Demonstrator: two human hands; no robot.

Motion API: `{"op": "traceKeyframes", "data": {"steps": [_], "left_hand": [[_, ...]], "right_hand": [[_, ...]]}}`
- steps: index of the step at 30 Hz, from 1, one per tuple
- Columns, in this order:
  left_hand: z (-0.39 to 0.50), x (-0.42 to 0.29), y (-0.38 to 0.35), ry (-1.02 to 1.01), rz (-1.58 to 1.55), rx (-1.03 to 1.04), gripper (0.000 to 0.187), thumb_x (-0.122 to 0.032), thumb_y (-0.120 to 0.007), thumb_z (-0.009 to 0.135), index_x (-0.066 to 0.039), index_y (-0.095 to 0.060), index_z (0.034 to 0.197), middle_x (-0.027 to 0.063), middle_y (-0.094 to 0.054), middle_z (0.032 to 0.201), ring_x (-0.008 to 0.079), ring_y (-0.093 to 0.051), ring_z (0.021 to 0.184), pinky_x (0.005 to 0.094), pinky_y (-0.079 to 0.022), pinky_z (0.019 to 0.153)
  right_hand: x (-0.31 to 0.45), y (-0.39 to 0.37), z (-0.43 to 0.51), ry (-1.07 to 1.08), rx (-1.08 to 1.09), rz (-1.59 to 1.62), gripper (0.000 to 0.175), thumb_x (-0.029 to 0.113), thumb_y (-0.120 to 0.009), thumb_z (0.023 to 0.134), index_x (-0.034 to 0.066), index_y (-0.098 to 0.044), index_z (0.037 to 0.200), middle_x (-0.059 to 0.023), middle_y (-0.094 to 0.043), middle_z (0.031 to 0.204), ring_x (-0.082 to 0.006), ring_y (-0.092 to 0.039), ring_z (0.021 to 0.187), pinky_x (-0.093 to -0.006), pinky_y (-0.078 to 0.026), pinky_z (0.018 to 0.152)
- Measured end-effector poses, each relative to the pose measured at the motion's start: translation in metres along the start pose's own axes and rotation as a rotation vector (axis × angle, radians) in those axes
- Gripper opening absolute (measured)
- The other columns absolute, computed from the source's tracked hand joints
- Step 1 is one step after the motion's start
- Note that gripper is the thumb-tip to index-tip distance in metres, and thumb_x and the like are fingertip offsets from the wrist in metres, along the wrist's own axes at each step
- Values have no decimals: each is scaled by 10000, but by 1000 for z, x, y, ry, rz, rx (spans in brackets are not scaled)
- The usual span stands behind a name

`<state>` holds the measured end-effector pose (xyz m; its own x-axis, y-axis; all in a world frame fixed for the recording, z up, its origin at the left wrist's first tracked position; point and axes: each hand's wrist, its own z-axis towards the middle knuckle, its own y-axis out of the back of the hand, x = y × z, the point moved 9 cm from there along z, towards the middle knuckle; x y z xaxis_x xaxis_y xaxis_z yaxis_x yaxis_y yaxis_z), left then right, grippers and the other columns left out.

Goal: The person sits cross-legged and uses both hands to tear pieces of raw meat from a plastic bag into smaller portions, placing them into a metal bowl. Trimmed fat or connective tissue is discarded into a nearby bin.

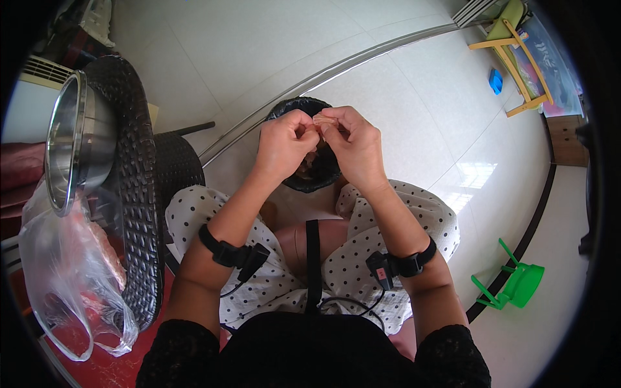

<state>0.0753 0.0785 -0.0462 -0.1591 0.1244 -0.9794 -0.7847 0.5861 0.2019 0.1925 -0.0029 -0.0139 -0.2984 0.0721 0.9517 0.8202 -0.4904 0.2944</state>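
In the head view, a small pale-pink piece of food (325, 120) is held between my two hands; its exact kind is unclear. My right hand (356, 143) pinches it between thumb and fingers. The thumb and forefinger of my left hand (286, 143) close on its left end, partly hiding it. Directly below both hands stands a round bin (318, 182) lined with a black plastic bag. Some brownish-pink scraps (308, 162) lie inside, partly covered by my hands.
On my left, a dark woven table (138, 194) bears a steel bowl (92, 140) and a clear plastic bag (58, 271) with pinkish food. A metal floor track (368, 58) crosses ahead. A green plastic stool (524, 286) and a wooden-framed folding chair (526, 68) are at right.
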Motion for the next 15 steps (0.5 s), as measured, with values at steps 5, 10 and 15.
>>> {"op": "traceKeyframes", "data": {"steps": [5, 10, 15], "left_hand": [[1, 7, -2, 96, -228, 98, 44, 4, -588, 929, 4, -630, 918, 35, -671, 780, 93, -641, 675, 251, -538, 633], [2, 8, -5, 178, -380, 147, 56, -38, -610, 953, -1, -644, 929, 43, -673, 805, 97, -632, 687, 245, -528, 641], [1, 7, -4, 198, -330, 134, 75, -73, -627, 965, -5, -651, 945, 43, -677, 810, 93, -630, 683, 242, -525, 638]], "right_hand": [[-16, -3, 5, -223, 142, 350, 244, 57, -648, 969, -79, -617, 1168, -118, -726, 1033, -144, -689, 916, -267, -559, 838], [-21, -5, 3, -375, 180, 587, 269, 98, -642, 979, -57, -606, 1196, -116, -707, 1059, -148, -676, 927, -281, -557, 882], [-20, -6, 3, -330, 181, 582, 249, 103, -658, 974, -39, -613, 1174, -105, -700, 1060, -143, -672, 923, -280, -556, 882]]}}
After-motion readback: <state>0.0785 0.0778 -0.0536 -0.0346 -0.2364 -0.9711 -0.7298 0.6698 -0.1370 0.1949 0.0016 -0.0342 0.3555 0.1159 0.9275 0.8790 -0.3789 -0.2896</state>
